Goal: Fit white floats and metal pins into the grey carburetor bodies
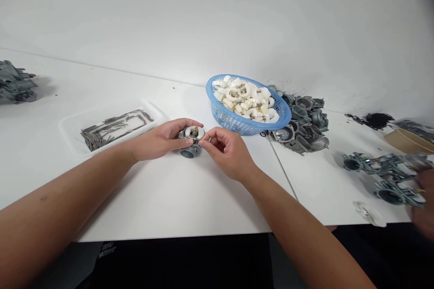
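A grey metal carburetor body (189, 152) rests on the white table in front of me, its round bore facing me. A white plastic float (190, 132) lies in its top, with a brass piece (195, 130) at the middle. My left hand (162, 139) is closed around the body's left side, thumb in front and index finger behind. My right hand (228, 150) pinches with thumb and index finger at the right edge of the float and body. Whatever sits between those fingertips is too small to make out.
A white tray (154, 113) with many thin metal pins stands at left. Behind my hands, a blue basket (233, 123) holds white floats. Carburetor bowls (307, 122) are heaped beside it. More carburetors (389, 167), a loose float (369, 213) and another person's hand (425, 203) are at right.
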A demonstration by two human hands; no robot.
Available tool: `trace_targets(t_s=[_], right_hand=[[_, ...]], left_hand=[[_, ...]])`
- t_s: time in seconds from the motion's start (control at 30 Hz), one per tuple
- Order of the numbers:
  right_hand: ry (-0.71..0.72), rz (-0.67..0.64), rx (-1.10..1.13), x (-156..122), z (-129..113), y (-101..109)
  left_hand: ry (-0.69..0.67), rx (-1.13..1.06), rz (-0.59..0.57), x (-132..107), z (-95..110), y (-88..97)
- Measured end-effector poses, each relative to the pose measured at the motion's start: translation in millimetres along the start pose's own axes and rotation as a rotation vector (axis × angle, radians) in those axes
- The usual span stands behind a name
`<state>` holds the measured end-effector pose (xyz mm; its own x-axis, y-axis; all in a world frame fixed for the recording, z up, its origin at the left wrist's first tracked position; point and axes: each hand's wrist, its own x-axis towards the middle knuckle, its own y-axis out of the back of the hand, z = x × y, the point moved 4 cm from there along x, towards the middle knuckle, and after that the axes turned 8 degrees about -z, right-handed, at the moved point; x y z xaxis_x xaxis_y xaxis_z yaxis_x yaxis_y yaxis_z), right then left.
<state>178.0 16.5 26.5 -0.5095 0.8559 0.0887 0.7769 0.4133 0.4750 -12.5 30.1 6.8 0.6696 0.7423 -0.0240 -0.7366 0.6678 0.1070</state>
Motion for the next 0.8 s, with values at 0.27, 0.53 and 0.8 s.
trace_targets(t_s=[0.27,0.53,0.8], right_hand=[[-0.03,-0.029,0.033,0.4,1.5,0.5],[-0.019,-0.017,-0.013,-1.1,-2.0,1.7],[0.015,0.061,-0.11,-2.9,-4.8,0.0]], left_hand=[[-0.012,-0.041,0.0,-0.5,0.8,-1.7],[-0.011,-0.011,-0.024,-0.3,1.5,-4.3],[-0.015,0.018,-0.013,-0.4,2.9,-4.5]])
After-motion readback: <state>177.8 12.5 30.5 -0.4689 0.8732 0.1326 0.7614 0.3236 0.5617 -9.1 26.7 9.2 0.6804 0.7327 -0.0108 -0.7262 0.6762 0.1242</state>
